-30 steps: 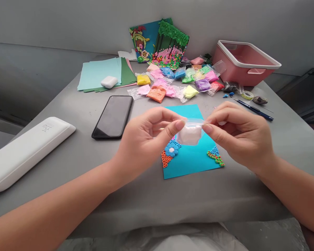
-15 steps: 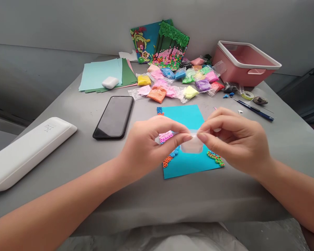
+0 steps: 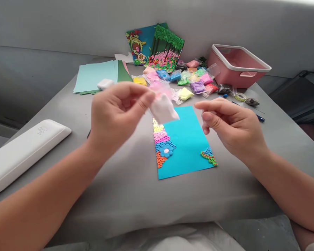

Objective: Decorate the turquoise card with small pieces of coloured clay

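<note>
One small clear bag of white clay (image 3: 163, 108), light, soft and slippery, hangs pinched at its corner in the left hand (image 3: 115, 113), above the blue card's (image 3: 188, 139) 12 o'clock edge; the right hand (image 3: 230, 127) hovers at 3 o'clock, fingers loose, holding nothing.

right hand (image 3: 230, 130) released | left hand (image 3: 115, 113) lifted clay bag (image 3: 163, 108) leftward
</note>
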### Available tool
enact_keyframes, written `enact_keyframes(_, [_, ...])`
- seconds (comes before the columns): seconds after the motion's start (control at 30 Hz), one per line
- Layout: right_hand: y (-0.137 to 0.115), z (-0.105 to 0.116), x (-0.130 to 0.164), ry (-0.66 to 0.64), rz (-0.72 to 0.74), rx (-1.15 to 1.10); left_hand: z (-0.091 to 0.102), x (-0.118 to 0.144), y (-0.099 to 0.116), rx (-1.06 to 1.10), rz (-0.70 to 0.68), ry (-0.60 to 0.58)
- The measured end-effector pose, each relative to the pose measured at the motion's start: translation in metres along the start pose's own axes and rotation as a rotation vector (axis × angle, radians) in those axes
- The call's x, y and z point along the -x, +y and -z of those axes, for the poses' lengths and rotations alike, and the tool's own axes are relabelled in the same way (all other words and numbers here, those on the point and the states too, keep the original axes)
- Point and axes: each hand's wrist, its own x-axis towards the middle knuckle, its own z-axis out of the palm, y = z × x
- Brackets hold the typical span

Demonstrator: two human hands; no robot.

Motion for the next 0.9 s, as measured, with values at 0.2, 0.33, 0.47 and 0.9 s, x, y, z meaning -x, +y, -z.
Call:
enact_keyframes(0.2, [0.007, 0.005, -0.006, 0.02, -0.127, -0.281, 0.001, -0.056, -0.037, 0.09, 0.386, -0.097])
enact_keyframes(0.33, [0.007, 0.006, -0.007, 0.038, -0.082, -0.221, -0.01, -0.091, -0.058, 0.041, 0.423, -0.126])
enact_keyframes(0.47, [0.009, 0.007, -0.011, 0.057, -0.151, -0.245, -0.022, -0.106, -0.07, -0.091, 0.346, -0.028])
enact_keyframes(0.9, [0.023, 0.006, -0.014, -0.083, -0.086, -0.058, -0.023, 0.023, -0.018, -0.419, -0.374, -0.782])
